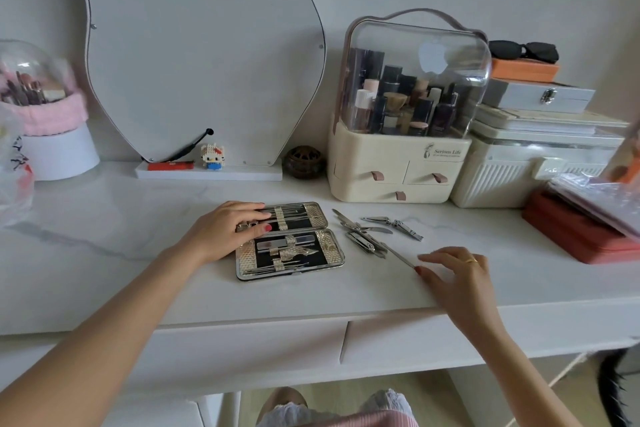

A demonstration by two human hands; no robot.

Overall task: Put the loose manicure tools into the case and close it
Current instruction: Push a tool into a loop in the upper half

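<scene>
While the left hand (pixel 228 229) lies flat on the open case (pixel 289 241), the right hand (pixel 453 271) pinches a file (pixel 398 255) near the table's (pixel 138 271) edge.

Desk (pixel 104 219): smooth, marble-veined white, faint sheen. Case (pixel 289 239): glossy chrome rim, textured gold lining, matt black panels. Loose tools (pixel 377 231): polished metal. Organiser (pixel 408 108): clear glossy plastic dome, cream matt plastic base.

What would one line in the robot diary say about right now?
case: open on table | left hand: resting on case | right hand: fingertips at nail file | loose tools: beside case
</scene>
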